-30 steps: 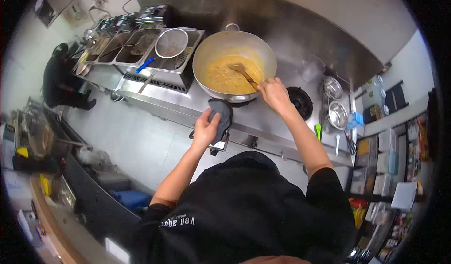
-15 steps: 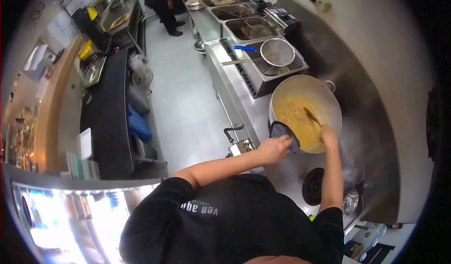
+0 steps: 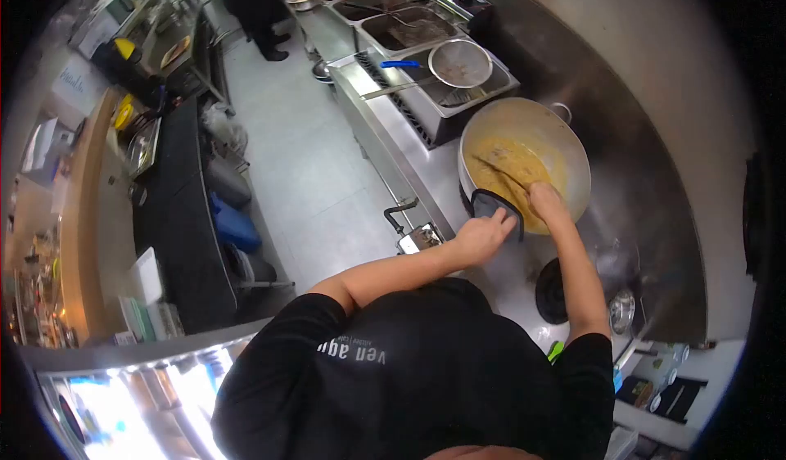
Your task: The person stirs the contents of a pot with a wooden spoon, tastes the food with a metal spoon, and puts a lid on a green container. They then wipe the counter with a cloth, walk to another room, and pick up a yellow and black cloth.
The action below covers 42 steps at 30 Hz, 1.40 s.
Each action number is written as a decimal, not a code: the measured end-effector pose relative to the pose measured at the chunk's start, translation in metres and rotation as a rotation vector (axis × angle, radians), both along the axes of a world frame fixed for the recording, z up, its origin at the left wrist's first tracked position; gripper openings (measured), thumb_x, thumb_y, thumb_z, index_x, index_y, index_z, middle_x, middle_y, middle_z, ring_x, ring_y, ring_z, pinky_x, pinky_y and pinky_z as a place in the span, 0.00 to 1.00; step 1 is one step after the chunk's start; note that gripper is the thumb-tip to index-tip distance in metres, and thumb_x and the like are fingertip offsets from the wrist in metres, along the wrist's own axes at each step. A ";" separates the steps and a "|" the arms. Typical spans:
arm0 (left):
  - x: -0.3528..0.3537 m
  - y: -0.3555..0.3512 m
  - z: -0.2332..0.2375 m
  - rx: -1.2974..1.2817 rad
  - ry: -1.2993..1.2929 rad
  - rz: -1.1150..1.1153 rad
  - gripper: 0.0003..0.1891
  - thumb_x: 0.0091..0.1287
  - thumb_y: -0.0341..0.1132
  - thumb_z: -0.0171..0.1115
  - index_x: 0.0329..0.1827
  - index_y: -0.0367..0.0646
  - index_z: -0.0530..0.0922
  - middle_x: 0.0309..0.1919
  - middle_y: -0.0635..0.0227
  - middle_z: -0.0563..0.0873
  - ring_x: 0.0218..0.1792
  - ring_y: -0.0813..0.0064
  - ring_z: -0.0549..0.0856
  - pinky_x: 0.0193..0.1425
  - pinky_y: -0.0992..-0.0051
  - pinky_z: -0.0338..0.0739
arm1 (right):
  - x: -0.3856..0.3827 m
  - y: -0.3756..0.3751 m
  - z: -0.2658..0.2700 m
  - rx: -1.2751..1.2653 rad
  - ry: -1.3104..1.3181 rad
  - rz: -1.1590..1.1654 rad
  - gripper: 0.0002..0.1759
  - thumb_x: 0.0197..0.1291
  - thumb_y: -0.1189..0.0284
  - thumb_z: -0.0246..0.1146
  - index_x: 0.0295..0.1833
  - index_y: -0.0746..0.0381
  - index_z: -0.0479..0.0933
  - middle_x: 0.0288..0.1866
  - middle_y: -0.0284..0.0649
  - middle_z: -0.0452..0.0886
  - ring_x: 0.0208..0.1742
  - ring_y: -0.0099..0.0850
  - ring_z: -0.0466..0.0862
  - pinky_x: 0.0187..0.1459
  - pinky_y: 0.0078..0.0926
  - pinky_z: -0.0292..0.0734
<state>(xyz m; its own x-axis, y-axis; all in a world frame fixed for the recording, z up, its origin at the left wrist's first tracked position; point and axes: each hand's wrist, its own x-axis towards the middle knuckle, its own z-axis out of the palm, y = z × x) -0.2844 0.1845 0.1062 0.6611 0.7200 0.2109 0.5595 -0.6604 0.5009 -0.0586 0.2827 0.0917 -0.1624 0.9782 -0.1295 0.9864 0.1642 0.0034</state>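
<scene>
A large pot [image 3: 573,153] stands on the cooktop with a thick yellow mixture [image 3: 524,157] in its bottom. My right hand [image 3: 546,201] reaches over the near rim, closed around the handle of what looks like a wooden spatula [image 3: 501,171]. Its lower end lies in the mixture toward the pot's left wall. At the near left rim, my left hand [image 3: 485,235] grips a dark grey pot holder [image 3: 491,204]. The cloth is against the rim; whether it wraps a handle is hidden.
Beyond the pot, a mesh strainer [image 3: 460,64] with a blue handle rests over the fryer basins [image 3: 409,30]. A black burner [image 3: 553,290] sits near my right forearm. Another person [image 3: 255,10] stands far down the aisle. A dark counter [image 3: 176,214] runs along the left.
My right hand has swept the spatula leftward through the mixture and now sits farther over the pot. My left hand stays at the pot holder. The whole view has shifted slightly.
</scene>
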 end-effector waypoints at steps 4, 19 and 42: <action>0.003 0.003 -0.004 0.018 -0.021 -0.009 0.21 0.56 0.26 0.56 0.54 0.39 0.68 0.47 0.51 0.75 0.36 0.51 0.85 0.37 0.57 0.79 | -0.031 -0.073 0.110 -0.097 0.012 -0.103 0.12 0.57 0.73 0.57 0.42 0.64 0.83 0.44 0.53 0.84 0.49 0.48 0.84 0.50 0.44 0.78; 0.003 0.012 -0.002 -0.010 -0.061 -0.068 0.24 0.54 0.27 0.62 0.56 0.39 0.69 0.45 0.52 0.77 0.38 0.50 0.84 0.38 0.57 0.81 | -0.015 -0.038 0.055 0.010 -0.156 -0.281 0.13 0.58 0.73 0.55 0.41 0.65 0.83 0.41 0.54 0.84 0.44 0.48 0.86 0.44 0.42 0.81; -0.002 0.010 0.000 -0.050 -0.082 -0.037 0.25 0.56 0.27 0.61 0.59 0.40 0.68 0.49 0.54 0.75 0.41 0.52 0.84 0.40 0.58 0.81 | 0.070 -0.011 0.086 -0.164 -0.052 -0.607 0.13 0.57 0.73 0.58 0.40 0.71 0.82 0.38 0.56 0.85 0.39 0.47 0.87 0.39 0.43 0.82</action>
<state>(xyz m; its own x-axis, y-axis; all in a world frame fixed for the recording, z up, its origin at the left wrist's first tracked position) -0.2866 0.1949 0.1063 0.6691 0.7067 0.2298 0.4912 -0.6526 0.5769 0.0117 0.2718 0.1773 0.4262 0.8606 -0.2789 0.9031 -0.4226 0.0758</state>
